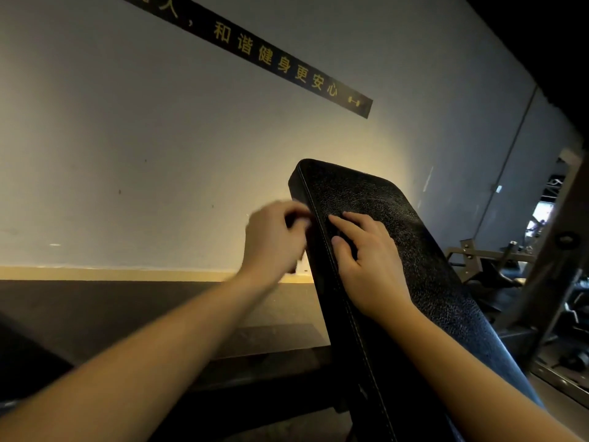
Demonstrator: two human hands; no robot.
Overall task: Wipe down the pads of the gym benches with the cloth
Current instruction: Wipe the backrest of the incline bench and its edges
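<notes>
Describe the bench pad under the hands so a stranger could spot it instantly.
Start at the pale wall with its slanted black banner of yellow characters. Below the banner's right end, a bench pad rises toward the wall, the right hand resting on it. Its grained black cover and stitched left seam set it apart from the bare metal frames beside it.

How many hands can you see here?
2. The left hand, blurred, is at the left edge of the bench pad; the right hand rests on its top face. None seem hidden.
</notes>
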